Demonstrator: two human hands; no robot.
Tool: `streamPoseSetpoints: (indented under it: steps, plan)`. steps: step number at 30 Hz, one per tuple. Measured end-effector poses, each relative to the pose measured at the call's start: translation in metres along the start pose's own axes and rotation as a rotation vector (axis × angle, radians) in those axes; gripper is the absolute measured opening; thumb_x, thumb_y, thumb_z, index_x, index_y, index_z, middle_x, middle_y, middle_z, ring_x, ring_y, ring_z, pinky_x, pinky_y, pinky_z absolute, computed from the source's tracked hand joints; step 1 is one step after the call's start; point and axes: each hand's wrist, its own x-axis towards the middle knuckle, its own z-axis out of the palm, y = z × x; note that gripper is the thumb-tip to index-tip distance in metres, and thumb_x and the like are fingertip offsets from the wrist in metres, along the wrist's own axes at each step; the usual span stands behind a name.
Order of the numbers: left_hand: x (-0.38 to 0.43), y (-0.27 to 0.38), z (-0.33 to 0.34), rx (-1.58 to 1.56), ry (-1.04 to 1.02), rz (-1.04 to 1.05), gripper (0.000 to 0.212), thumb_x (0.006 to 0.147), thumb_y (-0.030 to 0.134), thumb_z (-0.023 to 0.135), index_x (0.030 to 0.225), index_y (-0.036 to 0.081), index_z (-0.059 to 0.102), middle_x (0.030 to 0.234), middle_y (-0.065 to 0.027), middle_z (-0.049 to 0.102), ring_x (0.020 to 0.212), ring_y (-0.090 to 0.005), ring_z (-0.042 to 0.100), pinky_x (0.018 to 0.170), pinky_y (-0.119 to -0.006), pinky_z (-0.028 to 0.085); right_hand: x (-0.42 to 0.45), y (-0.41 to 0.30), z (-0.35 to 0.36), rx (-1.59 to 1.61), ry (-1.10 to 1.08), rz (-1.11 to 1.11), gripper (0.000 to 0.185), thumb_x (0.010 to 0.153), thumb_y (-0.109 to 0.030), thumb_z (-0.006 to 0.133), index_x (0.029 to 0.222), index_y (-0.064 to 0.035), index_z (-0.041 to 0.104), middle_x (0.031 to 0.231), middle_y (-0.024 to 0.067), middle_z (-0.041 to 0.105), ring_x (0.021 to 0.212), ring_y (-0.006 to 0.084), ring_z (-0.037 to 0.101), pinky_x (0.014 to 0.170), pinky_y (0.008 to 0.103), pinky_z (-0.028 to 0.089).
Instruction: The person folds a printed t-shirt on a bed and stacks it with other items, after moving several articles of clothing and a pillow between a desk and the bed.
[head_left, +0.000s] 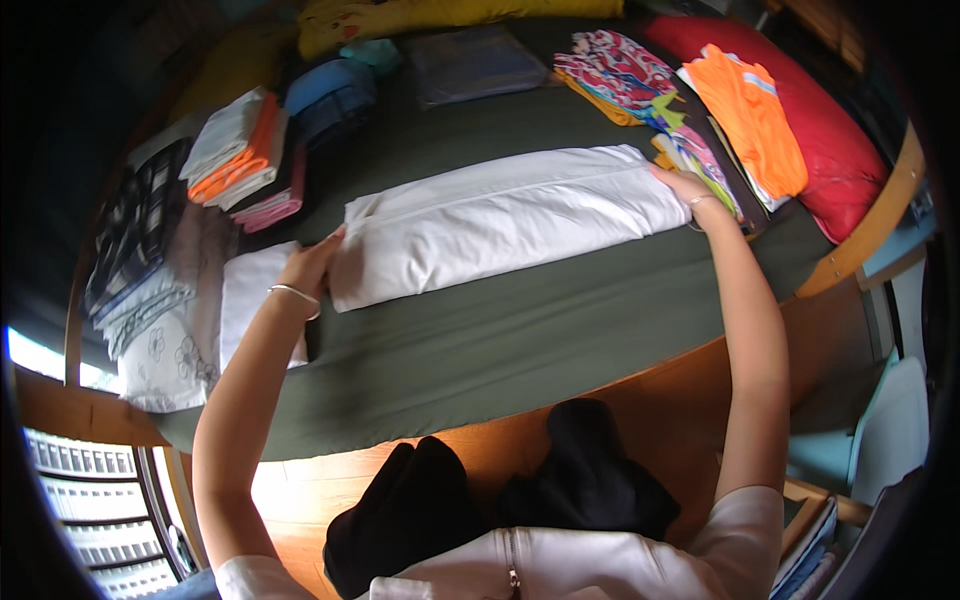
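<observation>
A long folded white cloth lies flat across the dark green bed sheet in front of me. At its left end is my left hand, thumb on the cloth's edge and the other fingers partly hidden. My right hand rests at the far right end, its fingers at the cloth's corner; whether they pinch it I cannot tell. Just beyond my left hand lies a smaller folded white cloth, partly covered by my forearm.
Stacks of folded clothes stand at the left. Patterned clothes and an orange garment lie at the right, beside a red pillow. A wooden bed rail bounds the right side. A yellow pillow lies at the back.
</observation>
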Motion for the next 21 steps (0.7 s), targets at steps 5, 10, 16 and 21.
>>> streamPoseSetpoints:
  steps: [5, 10, 16, 21]
  plan:
    - [-0.033, 0.007, 0.039, -0.186, -0.179, -0.276, 0.036, 0.081, 0.035, 0.064, 0.095, 0.002, 0.061, 0.079, -0.0044, 0.061, 0.07, -0.0132, 0.06, 0.068, -0.026, 0.051, -0.045, -0.022, 0.011, 0.322, -0.147, 0.114, 0.054, 0.08, -0.033, 0.065, 0.118, 0.0021, 0.051, 0.109, 0.0094, 0.06, 0.095, 0.0154, 0.058, 0.082, 0.0253, 0.044]
    - [-0.043, -0.003, 0.039, 0.23, 0.042, 0.046, 0.051, 0.078, 0.041, 0.067, 0.094, -0.006, 0.057, 0.073, -0.0075, 0.06, 0.056, -0.0153, 0.058, 0.041, -0.027, 0.047, -0.045, 0.003, 0.017, 0.156, 0.063, -0.256, 0.042, 0.084, -0.027, 0.062, 0.113, 0.0011, 0.051, 0.1, 0.0038, 0.059, 0.089, 0.0102, 0.053, 0.079, 0.0233, 0.042]
    - [-0.087, -0.014, 0.028, 0.405, 0.011, 0.444, 0.038, 0.083, 0.031, 0.064, 0.088, -0.006, 0.058, 0.069, -0.006, 0.059, 0.059, -0.0091, 0.048, 0.055, -0.025, 0.041, -0.134, 0.039, -0.013, 0.214, 0.117, -0.386, 0.022, 0.089, -0.017, 0.055, 0.101, 0.0, 0.052, 0.093, 0.001, 0.056, 0.082, 0.0051, 0.047, 0.073, 0.0202, 0.039]
    - [-0.1, -0.036, 0.015, 0.995, 0.171, 0.75, 0.065, 0.075, 0.028, 0.071, 0.119, -0.006, 0.038, 0.098, -0.0251, 0.054, 0.085, -0.0399, 0.053, 0.077, -0.036, 0.044, -0.16, 0.098, -0.024, 0.008, 0.051, -0.195, 0.03, 0.088, -0.022, 0.057, 0.107, 0.0004, 0.053, 0.094, 0.005, 0.058, 0.084, 0.0068, 0.05, 0.078, 0.0223, 0.04]
